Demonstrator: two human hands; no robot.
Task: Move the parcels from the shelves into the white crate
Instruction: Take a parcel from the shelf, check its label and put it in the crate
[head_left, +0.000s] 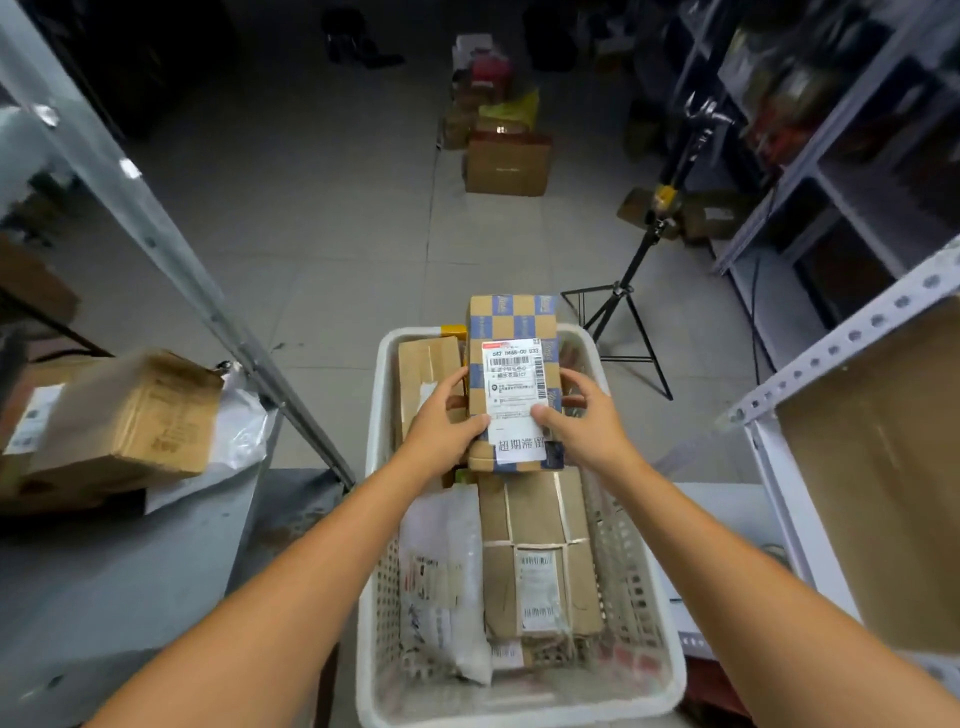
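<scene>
Head view: A white crate (519, 716) is seen at 6 o'clock of the frame, between two racks. A parcel (511, 322), checked in brown and blue, is held over the crate's far half, just below the frame's centre. Its long side points to 12 o'clock and its far end reaches past the far rim. A white label (514, 379) is stuck on its upper face.

The parcel is gripped from both sides. The left hand (441, 423) is set at the parcel's 9 o'clock edge, with the thumb laid on the top face by the label's corner and the fingers curled round the edge. The right hand (584, 415) is set at the 3 o'clock edge, with the thumb pressed on the label and the fingers wrapped round the side. Whether the parcel rests on anything beneath cannot be told.

Inside the crate, a taped box (540, 514) lies at 6 o'clock of the parcel, and a white bag (447, 571) is packed against its 9 o'clock side. A carton (428, 358) is found at 9 o'clock of the parcel, partly hidden by the left hand.

The left rack (104, 597) is seen at 8 o'clock of the frame, and a worn box (130, 410) is kept on it at 9 o'clock. The right rack (852, 338) is seen at 3 o'clock. A tripod (623, 312) is planted on the tiled floor at 2 o'clock of the crate. A paper bag (509, 163) is set on the floor at 12 o'clock, with blurred goods behind it.
</scene>
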